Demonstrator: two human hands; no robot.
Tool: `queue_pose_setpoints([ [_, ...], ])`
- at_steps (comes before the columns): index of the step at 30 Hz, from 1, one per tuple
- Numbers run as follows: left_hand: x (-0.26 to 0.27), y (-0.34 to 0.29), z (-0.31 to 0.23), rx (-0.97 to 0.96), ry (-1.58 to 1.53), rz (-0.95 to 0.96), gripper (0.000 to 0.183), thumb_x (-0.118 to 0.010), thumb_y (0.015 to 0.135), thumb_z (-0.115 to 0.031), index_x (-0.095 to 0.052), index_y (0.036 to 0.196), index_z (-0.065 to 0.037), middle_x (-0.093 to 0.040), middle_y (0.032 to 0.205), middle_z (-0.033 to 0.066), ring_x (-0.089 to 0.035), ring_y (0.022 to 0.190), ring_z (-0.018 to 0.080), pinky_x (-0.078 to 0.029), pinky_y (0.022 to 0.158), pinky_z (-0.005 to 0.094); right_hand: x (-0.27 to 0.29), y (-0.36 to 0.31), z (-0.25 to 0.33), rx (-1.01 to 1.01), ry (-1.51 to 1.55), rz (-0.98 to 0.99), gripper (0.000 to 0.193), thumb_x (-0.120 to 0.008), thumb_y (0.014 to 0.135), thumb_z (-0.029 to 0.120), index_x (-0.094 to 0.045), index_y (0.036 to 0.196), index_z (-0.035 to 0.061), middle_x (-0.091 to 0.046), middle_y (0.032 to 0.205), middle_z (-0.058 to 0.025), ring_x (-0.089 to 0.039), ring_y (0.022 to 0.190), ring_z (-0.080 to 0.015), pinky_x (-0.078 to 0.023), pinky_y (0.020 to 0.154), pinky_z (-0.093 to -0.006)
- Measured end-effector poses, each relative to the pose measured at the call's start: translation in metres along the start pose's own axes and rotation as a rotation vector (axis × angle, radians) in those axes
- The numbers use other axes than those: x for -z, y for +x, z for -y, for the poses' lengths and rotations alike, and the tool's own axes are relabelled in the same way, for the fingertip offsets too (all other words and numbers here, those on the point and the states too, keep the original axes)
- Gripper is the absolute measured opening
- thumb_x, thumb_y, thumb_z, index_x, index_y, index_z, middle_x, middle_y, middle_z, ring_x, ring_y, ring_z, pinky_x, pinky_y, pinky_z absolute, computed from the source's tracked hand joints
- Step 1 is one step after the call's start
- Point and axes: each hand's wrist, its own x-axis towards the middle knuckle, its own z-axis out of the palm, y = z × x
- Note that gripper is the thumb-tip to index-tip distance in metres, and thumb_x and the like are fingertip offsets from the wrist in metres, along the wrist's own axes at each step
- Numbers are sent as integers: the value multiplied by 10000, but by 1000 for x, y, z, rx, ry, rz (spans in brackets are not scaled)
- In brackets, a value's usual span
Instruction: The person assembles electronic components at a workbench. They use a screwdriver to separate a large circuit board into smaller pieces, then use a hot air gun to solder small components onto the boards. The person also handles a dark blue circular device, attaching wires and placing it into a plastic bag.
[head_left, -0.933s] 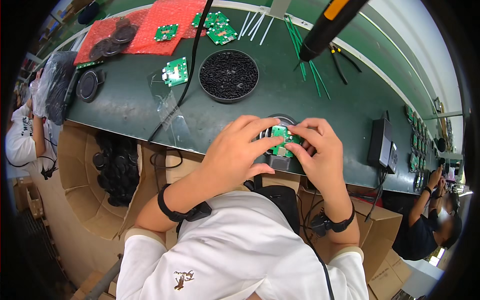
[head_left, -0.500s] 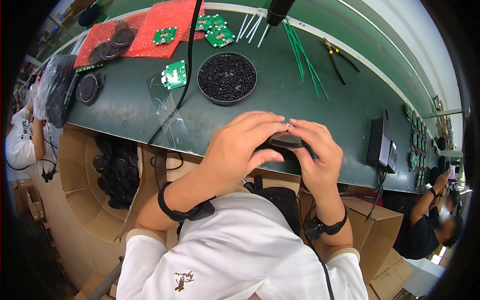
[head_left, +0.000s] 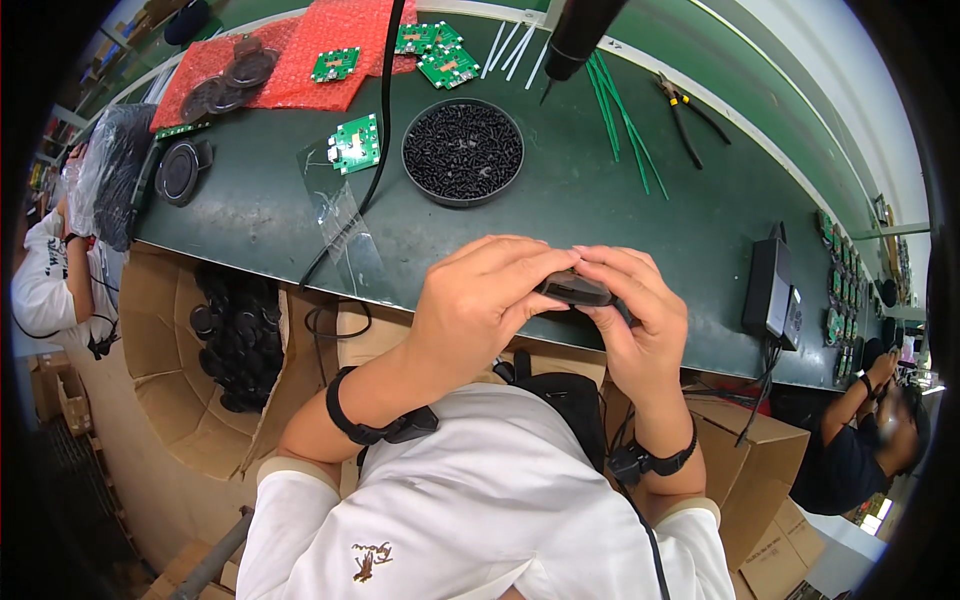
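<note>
Between my two hands, close to the table's front edge, is a dark rounded plastic case [head_left: 577, 289]. My left hand [head_left: 485, 290] pinches its left side, with the thumb beneath and the fingers over the top. At the other side my right hand [head_left: 640, 305] grips it the same way, thumb low and fingertips on the upper edge. Much of the case is hidden by my fingers. Beyond my hands stands a round dish [head_left: 462, 152] full of small black screws. To the left of the dish lies a green circuit board [head_left: 355, 143].
A dark screwdriver [head_left: 580, 45] hangs over the far side. Cutting pliers [head_left: 680, 118] and green strips [head_left: 625, 125] lie right of it. Red bubble wrap [head_left: 310, 75] holds boards and round black parts. A carton of black parts [head_left: 150, 370] stands left; a black box [head_left: 768, 288] sits right.
My left thumb has drawn in against the case, and my fingers have closed more tightly on it. The case has tilted slightly. The whole view has shifted a little.
</note>
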Motion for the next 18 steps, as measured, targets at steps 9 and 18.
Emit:
queue_pose_setpoints([
  [9, 1, 0, -2, 46, -72, -21, 347, -838, 740, -94, -766, 1073, -29, -763, 1019, 133, -741, 957, 280, -588, 801, 351, -2, -1, 1, -41, 61, -20, 347, -758, 773, -46, -757, 1113, 19, -753, 1161, -115, -690, 1025, -287, -557, 879, -352],
  [18, -5, -3, -2, 10, -44, -61, 388, -827, 735, -44, -739, 1113, -45, -748, 1014, 122, -728, 888, 294, -588, 753, 365, -4, -5, -1, -45, 81, -44, 336, -766, 774, -48, -761, 1103, 23, -761, 1155, -108, -689, 995, -275, -556, 857, -338],
])
